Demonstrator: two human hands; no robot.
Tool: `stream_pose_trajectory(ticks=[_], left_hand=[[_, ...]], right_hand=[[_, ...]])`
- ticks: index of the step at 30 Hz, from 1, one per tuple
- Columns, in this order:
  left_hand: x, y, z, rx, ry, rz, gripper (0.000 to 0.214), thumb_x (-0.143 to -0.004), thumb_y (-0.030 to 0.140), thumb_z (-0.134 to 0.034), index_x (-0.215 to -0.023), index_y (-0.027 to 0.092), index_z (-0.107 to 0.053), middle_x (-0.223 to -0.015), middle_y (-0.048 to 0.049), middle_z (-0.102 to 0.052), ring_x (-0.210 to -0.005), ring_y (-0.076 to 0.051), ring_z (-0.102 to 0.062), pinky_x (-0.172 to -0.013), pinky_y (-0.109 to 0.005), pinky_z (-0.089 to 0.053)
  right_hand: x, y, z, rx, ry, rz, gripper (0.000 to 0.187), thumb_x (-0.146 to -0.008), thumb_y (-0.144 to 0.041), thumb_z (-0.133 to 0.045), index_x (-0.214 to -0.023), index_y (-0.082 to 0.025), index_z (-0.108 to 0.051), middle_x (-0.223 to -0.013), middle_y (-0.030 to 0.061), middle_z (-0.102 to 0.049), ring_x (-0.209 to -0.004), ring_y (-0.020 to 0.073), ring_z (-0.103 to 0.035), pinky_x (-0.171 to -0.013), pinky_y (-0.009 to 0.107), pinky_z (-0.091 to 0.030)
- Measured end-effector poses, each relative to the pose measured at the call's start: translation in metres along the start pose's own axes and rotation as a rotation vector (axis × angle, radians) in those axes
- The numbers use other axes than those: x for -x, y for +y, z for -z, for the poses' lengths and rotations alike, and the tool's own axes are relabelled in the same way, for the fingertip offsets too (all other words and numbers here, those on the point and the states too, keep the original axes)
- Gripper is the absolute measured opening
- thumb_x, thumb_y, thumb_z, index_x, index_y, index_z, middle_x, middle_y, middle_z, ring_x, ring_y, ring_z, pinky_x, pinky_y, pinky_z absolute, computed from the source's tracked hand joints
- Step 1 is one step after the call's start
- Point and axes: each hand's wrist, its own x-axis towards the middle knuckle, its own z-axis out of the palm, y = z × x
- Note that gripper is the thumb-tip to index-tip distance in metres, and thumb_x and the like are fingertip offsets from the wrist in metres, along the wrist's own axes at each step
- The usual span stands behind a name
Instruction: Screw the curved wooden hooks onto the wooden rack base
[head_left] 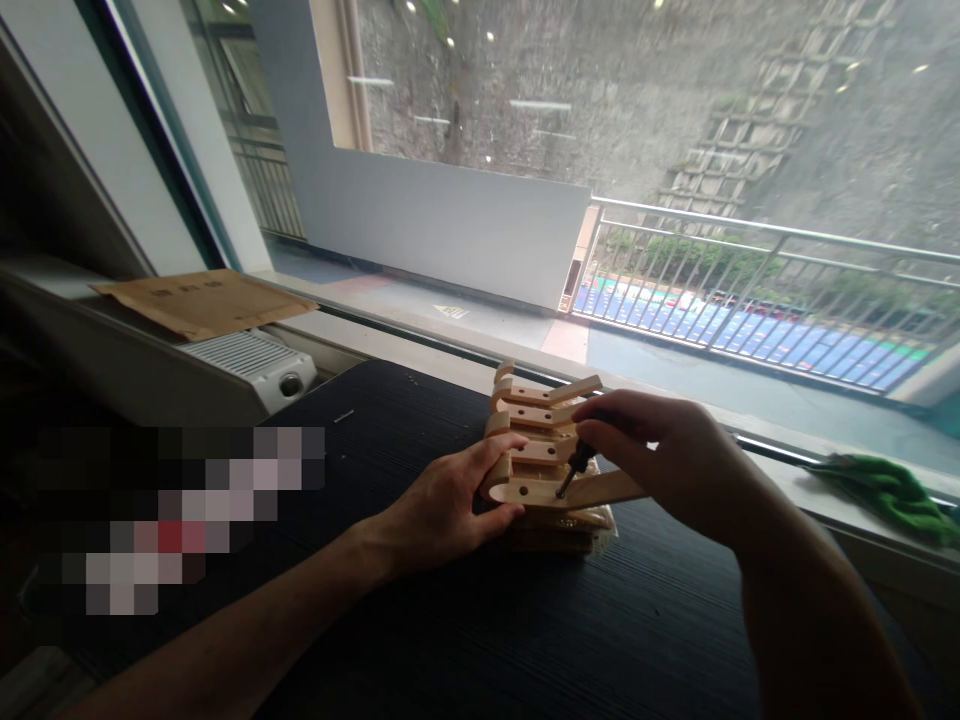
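A wooden rack with several curved hooks (536, 452) stands on the dark table, each piece pierced by round holes. My left hand (450, 500) grips its rounded left end, thumb along the nearest piece and fingers over the one behind. In my right hand (660, 440) is a screwdriver (577, 462) with a dark handle, tilted so its tip meets a hole in the nearest hook. Beneath the rack lies a stack of flat wooden pieces (555, 540), with clear plastic wrapping (606, 525) at its right side.
The dark table (420, 640) reaches the window ledge. A brown envelope (210, 302) lies on a white vented unit (255, 370) at left. A green cloth (892, 495) rests on the ledge at right. A blurred patch covers the lower left.
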Motion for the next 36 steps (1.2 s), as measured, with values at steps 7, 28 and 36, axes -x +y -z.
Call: stream_pose_trajectory(ticks=[7,28,36], left_hand=[[-0.001,0.001,0.001,0.034,0.017,-0.03,0.057,-0.078,0.022,-0.064,-0.13,0.023,-0.04,-0.118,-0.0058,-0.059,-0.106,-0.021,-0.058,-0.093,-0.035,-0.046],[0.0,0.0,0.001,0.038,0.029,-0.044,0.056,-0.077,0.022,-0.064,-0.129,0.024,-0.041,-0.127,-0.0061,-0.055,-0.113,-0.022,-0.054,-0.098,-0.036,-0.043],[-0.001,-0.001,0.0,0.004,0.01,-0.017,0.058,-0.078,0.023,-0.064,-0.13,0.025,-0.038,-0.118,-0.0041,-0.058,-0.107,-0.021,-0.057,-0.095,-0.035,-0.046]], right_hand=[[-0.003,0.0,-0.002,0.048,0.031,-0.047,0.026,-0.082,-0.043,-0.057,-0.088,-0.02,-0.068,-0.074,0.0013,-0.066,-0.063,0.0135,-0.058,-0.054,0.025,-0.043],[-0.004,0.003,0.005,-0.031,-0.001,-0.01,0.028,-0.084,-0.041,-0.054,-0.094,-0.019,-0.068,-0.08,0.0027,-0.069,-0.069,0.0152,-0.063,-0.062,0.027,-0.049],[-0.006,0.003,-0.002,-0.048,0.065,-0.07,0.029,-0.079,-0.045,-0.059,-0.082,-0.017,-0.066,-0.069,0.0034,-0.066,-0.062,0.0146,-0.06,-0.055,0.027,-0.046]])
